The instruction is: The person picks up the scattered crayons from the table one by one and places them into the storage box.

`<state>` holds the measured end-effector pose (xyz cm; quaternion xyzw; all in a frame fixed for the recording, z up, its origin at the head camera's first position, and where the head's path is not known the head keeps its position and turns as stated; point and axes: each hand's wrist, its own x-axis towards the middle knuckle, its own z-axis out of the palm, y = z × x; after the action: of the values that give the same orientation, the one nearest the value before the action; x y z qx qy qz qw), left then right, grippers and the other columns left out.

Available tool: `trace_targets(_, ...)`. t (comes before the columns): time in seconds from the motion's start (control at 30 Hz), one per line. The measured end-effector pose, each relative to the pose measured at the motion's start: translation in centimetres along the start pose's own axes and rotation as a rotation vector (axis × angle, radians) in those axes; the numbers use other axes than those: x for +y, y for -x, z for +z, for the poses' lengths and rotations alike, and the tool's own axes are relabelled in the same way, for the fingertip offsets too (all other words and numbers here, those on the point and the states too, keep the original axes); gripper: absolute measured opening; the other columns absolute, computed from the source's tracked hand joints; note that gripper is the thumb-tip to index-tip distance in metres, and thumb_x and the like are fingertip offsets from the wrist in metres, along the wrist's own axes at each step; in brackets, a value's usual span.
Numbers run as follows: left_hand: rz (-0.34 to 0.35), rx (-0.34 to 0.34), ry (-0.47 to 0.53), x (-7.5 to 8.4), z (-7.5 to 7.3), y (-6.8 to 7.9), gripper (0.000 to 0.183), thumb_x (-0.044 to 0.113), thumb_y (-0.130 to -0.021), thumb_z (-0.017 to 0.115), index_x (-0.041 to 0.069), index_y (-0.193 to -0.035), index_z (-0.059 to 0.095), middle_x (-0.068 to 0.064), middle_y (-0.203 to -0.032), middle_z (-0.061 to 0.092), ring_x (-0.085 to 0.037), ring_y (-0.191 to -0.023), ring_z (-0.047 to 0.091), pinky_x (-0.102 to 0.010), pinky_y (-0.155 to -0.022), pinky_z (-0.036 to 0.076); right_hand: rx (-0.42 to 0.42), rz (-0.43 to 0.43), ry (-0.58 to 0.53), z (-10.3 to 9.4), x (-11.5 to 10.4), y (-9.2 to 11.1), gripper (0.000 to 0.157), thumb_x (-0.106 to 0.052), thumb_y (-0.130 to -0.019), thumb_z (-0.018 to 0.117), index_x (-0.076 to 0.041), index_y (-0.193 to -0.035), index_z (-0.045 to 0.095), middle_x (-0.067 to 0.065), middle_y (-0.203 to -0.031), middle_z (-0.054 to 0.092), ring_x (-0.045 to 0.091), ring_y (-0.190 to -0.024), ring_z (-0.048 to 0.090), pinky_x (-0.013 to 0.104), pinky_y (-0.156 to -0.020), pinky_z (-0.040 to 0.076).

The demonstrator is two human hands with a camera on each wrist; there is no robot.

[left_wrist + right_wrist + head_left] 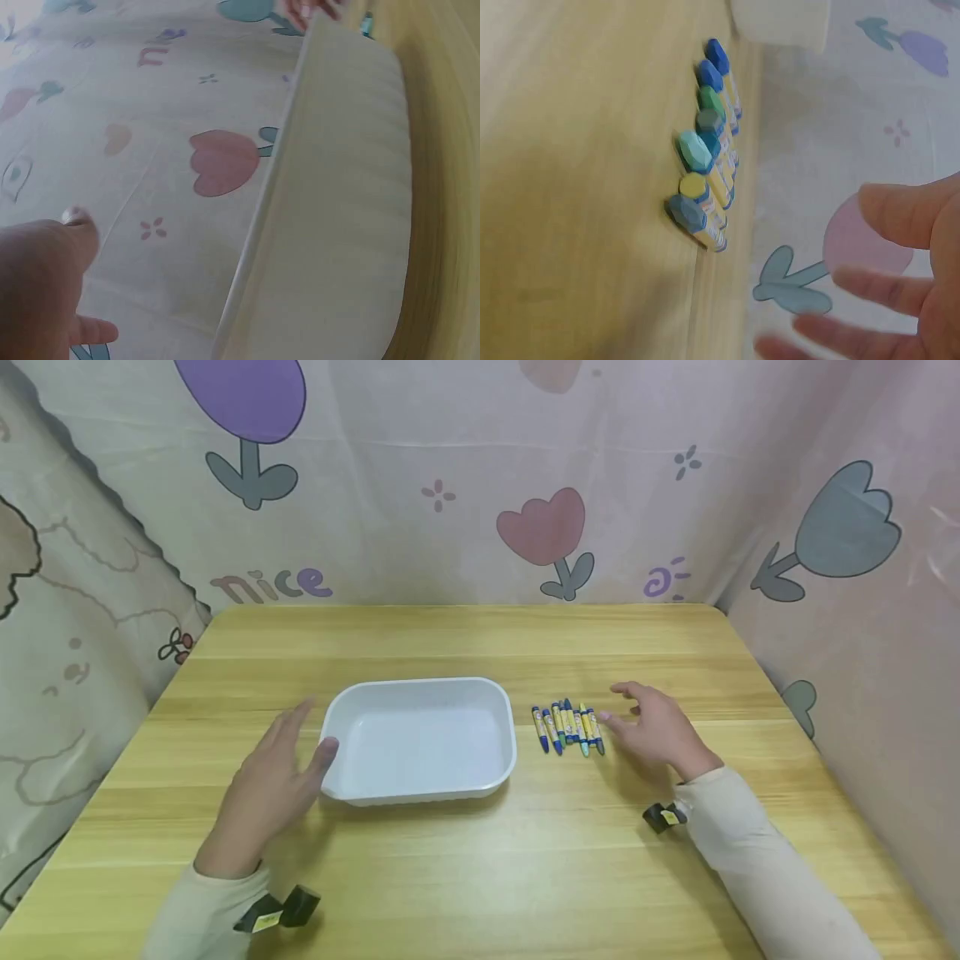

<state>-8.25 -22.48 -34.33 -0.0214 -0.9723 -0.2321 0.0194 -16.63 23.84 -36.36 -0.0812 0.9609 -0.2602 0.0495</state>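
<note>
A white plastic tray (420, 796) sits left of centre on the wooden table, with nothing inside it. My left hand (264, 781) hovers at its left end, fingers extended and thumb near the rim. To the tray's right lies a row of several crayons (567, 724) in yellow and blue wrappers, with blue, green and grey tips showing in the right wrist view. Just right of that row is my right hand (658, 727), its fingers spread and slightly bent, thumb tip close to the nearest crayon (692, 217). Neither hand holds anything.
A pale curtain (390, 527) printed with flowers hangs behind the table (450, 877) and along both sides. Each sleeve cuff carries a small black device, one at the left wrist (277, 912) and one at the right (663, 817).
</note>
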Motion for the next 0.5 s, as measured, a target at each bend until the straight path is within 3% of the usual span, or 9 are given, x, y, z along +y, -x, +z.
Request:
trace_targets(0.1,-0.023,-0.038,0.087,-0.2,0.2,0.2,0.079,0.051,-0.100,0.044,0.005,-0.156,0.011,-0.037,-0.147,0.028,-0.060,-0.126,0.033,-0.077,-0.092,0.033,-0.045,0.013,-0.066,0.0,0.5,-0.8,0.052,-0.034,-0.096,0.062,-0.002,-0.136,0.050,0.024,-0.124,0.058,0.040,-0.106,0.060,0.055,-0.087,0.053)
trace_targets(0.23,-0.068,-0.072,0.186,-0.9,1.4,0.5,0.086,0.049,-0.098,0.050,0.004,-0.155,0.005,-0.039,-0.144,0.031,-0.057,-0.125,0.039,-0.073,-0.094,0.037,-0.116,0.007,-0.078,0.5,1.3,-1.8,0.046,-0.029,-0.096,0.062,-0.002,-0.132,0.053,0.019,-0.110,0.063,0.033,-0.096,0.062,0.049,-0.080,0.054)
trace_targets(0.5,-0.062,-0.061,0.446,-2.1,3.4,0.5,0.099,0.039,-0.092,0.067,0.007,-0.156,-0.001,-0.027,-0.156,0.019,-0.045,-0.135,0.034,-0.044,-0.102,0.039,-0.209,0.034,-0.081,1.2,1.9,-3.4,0.043,-0.023,-0.094,0.064,-0.001,-0.129,0.054,0.008,-0.086,0.058,0.021,-0.073,0.054,0.032,-0.064,0.049)
